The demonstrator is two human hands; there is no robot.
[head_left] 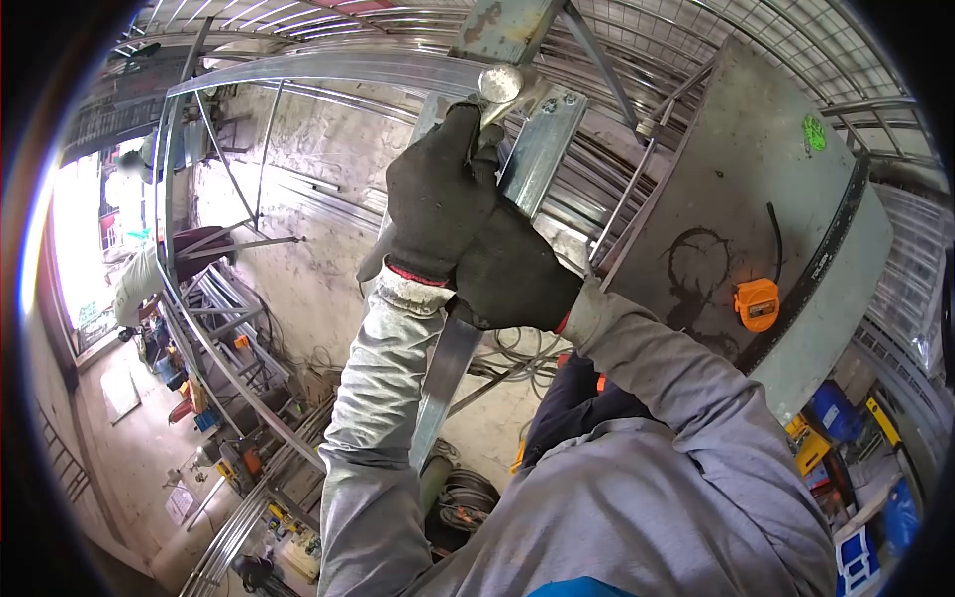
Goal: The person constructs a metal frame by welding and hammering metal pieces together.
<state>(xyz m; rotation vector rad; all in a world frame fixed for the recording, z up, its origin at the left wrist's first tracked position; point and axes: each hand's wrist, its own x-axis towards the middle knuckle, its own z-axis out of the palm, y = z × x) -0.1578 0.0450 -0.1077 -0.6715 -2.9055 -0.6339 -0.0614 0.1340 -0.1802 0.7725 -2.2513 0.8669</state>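
Both my hands wear black gloves and are pressed together at the centre. My left hand (433, 189) is closed, its fingertips curled at a pale, round-ended metal piece (500, 85). My right hand (517, 267) lies against it from the right, closed, with its fingers largely hidden. What the two hands grip between them cannot be made out. Beneath them runs a flat grey steel beam (542, 149), which shows again below as a metal strip (448, 373). A long square metal tube (338, 70) reaches from the left to beside the round end.
At right, a grey metal table (657, 239) bears an orange tape measure (757, 304) and a green tangle (815, 133). A welded frame (224, 159) stands left, near a person (139, 284). Cable coils (466, 500) lie below; metal tubes (607, 184) are stacked behind the beam.
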